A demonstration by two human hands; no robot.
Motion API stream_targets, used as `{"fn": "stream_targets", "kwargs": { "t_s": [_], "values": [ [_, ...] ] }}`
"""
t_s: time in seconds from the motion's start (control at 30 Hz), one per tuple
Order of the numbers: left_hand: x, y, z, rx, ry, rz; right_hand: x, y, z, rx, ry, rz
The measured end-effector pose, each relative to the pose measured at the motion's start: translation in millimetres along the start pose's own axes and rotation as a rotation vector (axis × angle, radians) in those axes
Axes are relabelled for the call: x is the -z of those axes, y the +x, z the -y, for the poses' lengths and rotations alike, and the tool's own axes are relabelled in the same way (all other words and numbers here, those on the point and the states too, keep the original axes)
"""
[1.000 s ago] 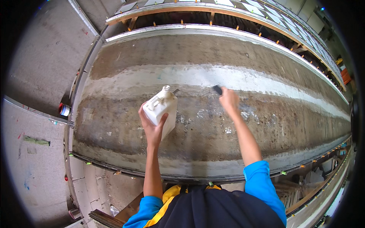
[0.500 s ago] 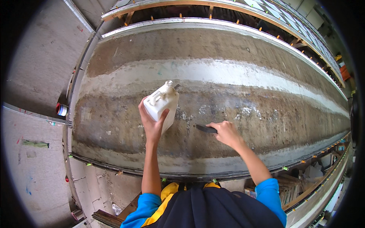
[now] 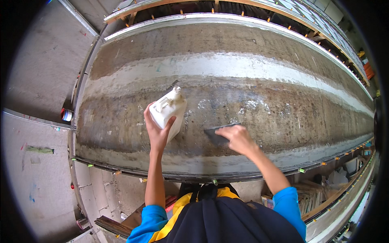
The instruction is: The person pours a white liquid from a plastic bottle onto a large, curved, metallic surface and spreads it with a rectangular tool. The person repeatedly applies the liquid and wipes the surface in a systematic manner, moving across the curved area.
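My left hand (image 3: 155,128) grips a white plastic jug (image 3: 169,112) with a handle and a small spout, tilted over the long curved grey-brown surface (image 3: 259,81) in front of me. My right hand (image 3: 238,139) presses a dark flat scraper (image 3: 216,134) against that surface, just right of the jug. White smears and streaks mark the surface above the scraper. Blue sleeves cover my upper arms, and a yellow and dark garment shows at the bottom.
A pale band runs lengthwise along the curved surface. A wooden frame with clamps lines its far edge (image 3: 227,5) and near edge (image 3: 332,162). A red and white can (image 3: 66,114) stands on the concrete floor at left. Stacked boards (image 3: 117,224) lie below.
My right hand came down from the upper pale band to the lower middle of the surface, dragging the scraper toward me and to the left. The jug stayed nearly still.
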State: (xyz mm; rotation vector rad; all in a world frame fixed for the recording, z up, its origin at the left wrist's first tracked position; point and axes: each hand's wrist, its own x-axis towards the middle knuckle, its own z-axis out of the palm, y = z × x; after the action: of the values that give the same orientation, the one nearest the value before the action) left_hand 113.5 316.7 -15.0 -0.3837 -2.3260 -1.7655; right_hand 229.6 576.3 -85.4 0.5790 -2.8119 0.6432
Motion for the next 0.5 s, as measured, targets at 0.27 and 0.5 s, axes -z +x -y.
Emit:
{"fn": "stream_targets", "kwargs": {
  "t_s": [0.27, 0.5],
  "values": [
    [-30, -28, -16, -0.009, 0.003, -0.017, 49, 35, -154, -0.588, -0.372, -0.036],
    [-33, -43, -19, -0.018, 0.1, -0.104, 61, 40, -130, -0.439, -0.04, 0.155]
  ]
}}
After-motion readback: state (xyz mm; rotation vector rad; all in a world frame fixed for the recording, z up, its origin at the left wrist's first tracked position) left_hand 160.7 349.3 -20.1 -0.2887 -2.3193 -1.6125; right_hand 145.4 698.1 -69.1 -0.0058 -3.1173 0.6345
